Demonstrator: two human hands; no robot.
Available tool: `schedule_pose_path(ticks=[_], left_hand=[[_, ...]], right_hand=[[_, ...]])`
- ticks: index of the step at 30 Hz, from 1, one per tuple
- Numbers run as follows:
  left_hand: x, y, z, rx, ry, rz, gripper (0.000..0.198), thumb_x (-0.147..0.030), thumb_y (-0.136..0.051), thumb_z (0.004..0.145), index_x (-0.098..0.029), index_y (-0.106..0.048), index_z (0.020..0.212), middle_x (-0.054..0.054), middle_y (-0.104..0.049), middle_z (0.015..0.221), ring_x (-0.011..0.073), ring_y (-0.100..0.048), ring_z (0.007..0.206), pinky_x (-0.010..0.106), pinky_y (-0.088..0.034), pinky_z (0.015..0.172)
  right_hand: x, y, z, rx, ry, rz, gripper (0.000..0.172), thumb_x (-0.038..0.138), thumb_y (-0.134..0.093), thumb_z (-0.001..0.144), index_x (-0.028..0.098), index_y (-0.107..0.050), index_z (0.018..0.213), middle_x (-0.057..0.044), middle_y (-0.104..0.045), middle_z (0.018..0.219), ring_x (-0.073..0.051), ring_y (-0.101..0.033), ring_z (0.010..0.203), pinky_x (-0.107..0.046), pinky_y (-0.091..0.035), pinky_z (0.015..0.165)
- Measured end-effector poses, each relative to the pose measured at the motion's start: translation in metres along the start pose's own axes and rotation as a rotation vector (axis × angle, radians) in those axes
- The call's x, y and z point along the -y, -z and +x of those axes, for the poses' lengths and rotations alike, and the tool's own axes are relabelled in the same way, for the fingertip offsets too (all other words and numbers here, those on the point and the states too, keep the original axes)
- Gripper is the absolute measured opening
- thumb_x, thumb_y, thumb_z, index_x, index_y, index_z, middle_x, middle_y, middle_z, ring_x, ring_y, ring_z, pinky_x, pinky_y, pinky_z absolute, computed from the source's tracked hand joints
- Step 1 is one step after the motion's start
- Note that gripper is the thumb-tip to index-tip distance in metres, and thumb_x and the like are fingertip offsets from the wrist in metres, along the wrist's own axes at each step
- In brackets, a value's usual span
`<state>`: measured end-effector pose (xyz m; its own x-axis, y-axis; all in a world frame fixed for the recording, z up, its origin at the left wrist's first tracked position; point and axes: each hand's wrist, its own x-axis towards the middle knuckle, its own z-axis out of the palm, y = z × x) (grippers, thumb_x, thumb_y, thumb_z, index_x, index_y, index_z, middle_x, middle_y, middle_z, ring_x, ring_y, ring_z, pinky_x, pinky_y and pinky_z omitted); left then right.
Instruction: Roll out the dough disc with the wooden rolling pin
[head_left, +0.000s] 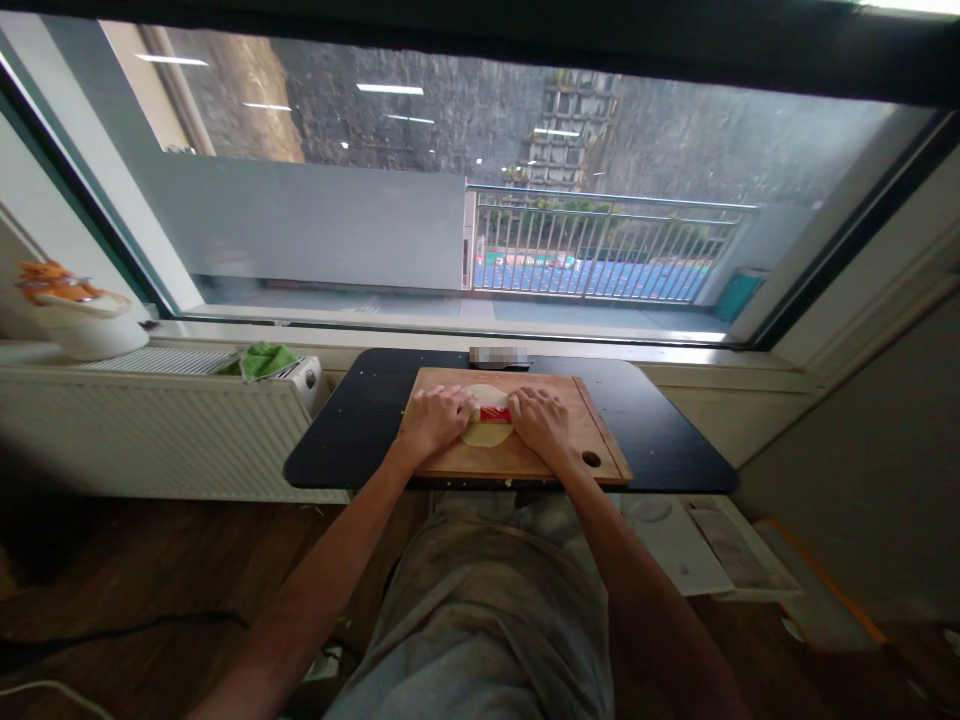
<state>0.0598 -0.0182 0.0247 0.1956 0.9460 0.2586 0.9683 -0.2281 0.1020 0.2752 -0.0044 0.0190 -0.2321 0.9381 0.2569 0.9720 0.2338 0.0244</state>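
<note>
Red-white cylinder lies long axis L-R at frame centre on dough disc, L hand & R hand equally near, fingers flat on its ends, not gripping.

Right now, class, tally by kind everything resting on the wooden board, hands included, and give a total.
Dough round: 1
Red-and-white object: 1
Hands: 2, left hand and right hand
Total: 4
</note>
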Motion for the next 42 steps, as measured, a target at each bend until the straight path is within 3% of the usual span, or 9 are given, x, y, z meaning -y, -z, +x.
schedule_pose_path(ticks=[7,20,26,32,37,42], left_hand=[[0.003,-0.001,0.017,0.018,0.003,0.035,0.052,-0.049,-0.036,0.116,-0.029,-0.082,0.131,0.008,-0.08,0.142,0.0293,-0.077,0.127,0.038,-0.056,0.103],[-0.004,-0.002,-0.02,-0.052,-0.018,-0.021,0.055,-0.049,-0.035,0.117,-0.019,-0.081,0.126,0.013,-0.082,0.136,0.0312,-0.076,0.126,0.045,-0.054,0.106],[0.003,-0.007,0.004,-0.028,-0.018,0.003,0.054,-0.047,-0.034,0.118,-0.022,-0.081,0.128,0.011,-0.081,0.139,0.0288,-0.075,0.128,0.041,-0.054,0.105],[0.005,-0.007,0.026,0.015,-0.033,0.034,0.049,-0.041,-0.037,0.117,-0.025,-0.083,0.126,0.009,-0.08,0.143,0.0298,-0.076,0.128,0.042,-0.055,0.105],[0.004,-0.01,0.003,-0.044,-0.05,-0.024,0.049,-0.047,-0.038,0.117,-0.026,-0.083,0.126,0.009,-0.082,0.138,0.0279,-0.076,0.124,0.039,-0.056,0.102],[0.002,-0.012,-0.031,-0.114,-0.1,-0.055,0.046,-0.048,-0.042,0.117,-0.023,-0.079,0.126,0.012,-0.081,0.134,0.0276,-0.074,0.123,0.041,-0.052,0.107]], right_hand=[[-0.001,-0.002,0.009,0.01,0.019,-0.023,0.043,0.03,-0.034,0.119,0.022,-0.077,0.122,-0.01,-0.079,0.133,-0.026,-0.069,0.122,-0.036,-0.046,0.101],[0.012,0.006,-0.025,-0.058,-0.025,0.062,0.044,0.03,-0.036,0.118,0.022,-0.079,0.119,-0.01,-0.081,0.132,-0.024,-0.072,0.122,-0.034,-0.044,0.104],[0.006,0.002,-0.005,-0.017,-0.001,0.004,0.047,0.033,-0.033,0.119,0.024,-0.079,0.119,-0.009,-0.08,0.132,-0.025,-0.071,0.12,-0.035,-0.047,0.099],[0.0,0.001,0.015,0.037,0.085,-0.047,0.043,0.027,-0.036,0.119,0.022,-0.078,0.127,-0.012,-0.079,0.137,-0.024,-0.068,0.126,-0.033,-0.047,0.105],[0.008,0.003,-0.009,-0.033,0.017,0.031,0.044,0.03,-0.036,0.119,0.024,-0.079,0.116,-0.009,-0.082,0.132,-0.024,-0.072,0.121,-0.033,-0.048,0.1],[0.014,0.005,-0.041,-0.098,0.008,0.13,0.042,0.029,-0.038,0.118,0.024,-0.079,0.119,-0.009,-0.08,0.142,-0.022,-0.071,0.13,-0.033,-0.044,0.108]])
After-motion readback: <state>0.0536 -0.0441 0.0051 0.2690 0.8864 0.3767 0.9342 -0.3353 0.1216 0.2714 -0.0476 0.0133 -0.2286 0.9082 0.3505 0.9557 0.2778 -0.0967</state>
